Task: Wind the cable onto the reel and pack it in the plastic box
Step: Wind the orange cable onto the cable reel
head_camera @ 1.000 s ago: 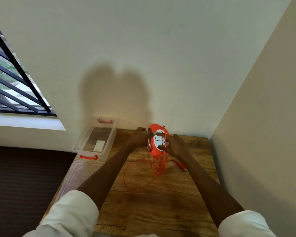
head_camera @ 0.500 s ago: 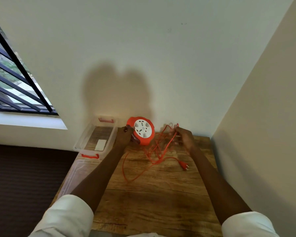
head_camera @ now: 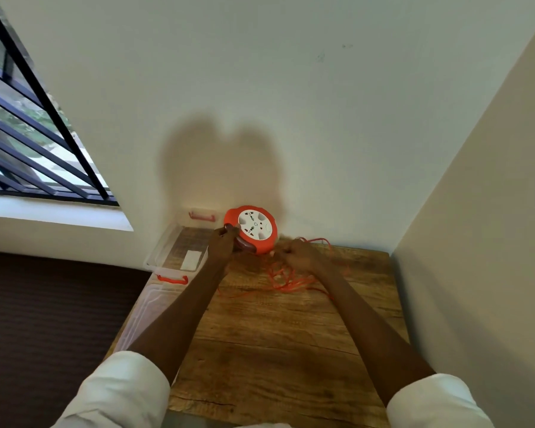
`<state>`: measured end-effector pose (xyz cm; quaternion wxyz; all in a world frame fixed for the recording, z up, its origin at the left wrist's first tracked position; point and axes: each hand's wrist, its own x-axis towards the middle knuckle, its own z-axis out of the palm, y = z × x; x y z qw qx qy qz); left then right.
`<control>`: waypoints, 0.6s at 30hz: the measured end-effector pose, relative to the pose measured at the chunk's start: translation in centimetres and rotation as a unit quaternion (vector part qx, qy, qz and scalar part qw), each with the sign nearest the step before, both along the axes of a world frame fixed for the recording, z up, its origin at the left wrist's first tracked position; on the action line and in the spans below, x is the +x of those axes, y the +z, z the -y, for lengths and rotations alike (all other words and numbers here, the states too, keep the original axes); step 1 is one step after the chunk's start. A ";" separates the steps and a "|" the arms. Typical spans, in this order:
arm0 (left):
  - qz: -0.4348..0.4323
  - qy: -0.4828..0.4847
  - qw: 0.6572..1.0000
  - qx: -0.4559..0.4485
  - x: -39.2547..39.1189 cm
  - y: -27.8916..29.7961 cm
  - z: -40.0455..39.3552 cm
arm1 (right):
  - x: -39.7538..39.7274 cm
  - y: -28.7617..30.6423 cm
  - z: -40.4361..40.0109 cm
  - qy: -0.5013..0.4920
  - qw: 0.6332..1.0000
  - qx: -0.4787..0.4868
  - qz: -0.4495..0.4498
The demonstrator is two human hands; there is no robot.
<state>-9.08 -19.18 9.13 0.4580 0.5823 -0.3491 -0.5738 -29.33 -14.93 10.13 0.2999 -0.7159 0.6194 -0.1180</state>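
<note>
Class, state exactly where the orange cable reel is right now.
In the head view the reel is held up by the left hand at the table's far edge, between the plastic box and the right hand.

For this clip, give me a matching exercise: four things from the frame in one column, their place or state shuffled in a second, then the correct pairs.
Things
1. cable reel
2. orange cable
3. plastic box
4. box lid

Places or states
A. open, at the table's far left corner
B. held up off the table by the left hand
C. lying flat along the table's left edge
D. loose tangle on the wooden table, at the right hand

Pairs: 1-B, 2-D, 3-A, 4-C
</note>
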 end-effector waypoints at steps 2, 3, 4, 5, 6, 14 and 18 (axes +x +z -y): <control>0.006 0.004 1.000 0.004 0.0 0.3 0.0 | 0.9 -0.4 0.2 0.039 0.998 0.050 0.000; 0.012 0.004 1.000 0.005 0.1 0.3 0.0 | 1.1 -0.7 0.2 0.048 0.996 0.068 0.006; 0.017 0.003 1.000 0.007 0.3 0.3 0.1 | 1.3 -0.9 0.2 0.055 0.996 0.073 0.004; 0.017 0.000 1.000 0.010 0.5 0.2 0.2 | 1.4 -1.1 0.1 0.058 0.996 0.068 -0.001; 0.014 -0.005 1.000 0.014 0.7 0.2 0.3 | 1.4 -1.4 0.2 0.055 0.997 0.059 -0.003; 0.030 -0.054 0.997 0.040 2.0 1.1 1.6 | -0.3 -2.0 -0.7 0.077 0.988 -0.086 -0.102; 0.039 -0.075 0.995 0.047 3.2 2.1 1.8 | -1.6 -2.4 -1.5 0.015 0.991 -0.131 0.007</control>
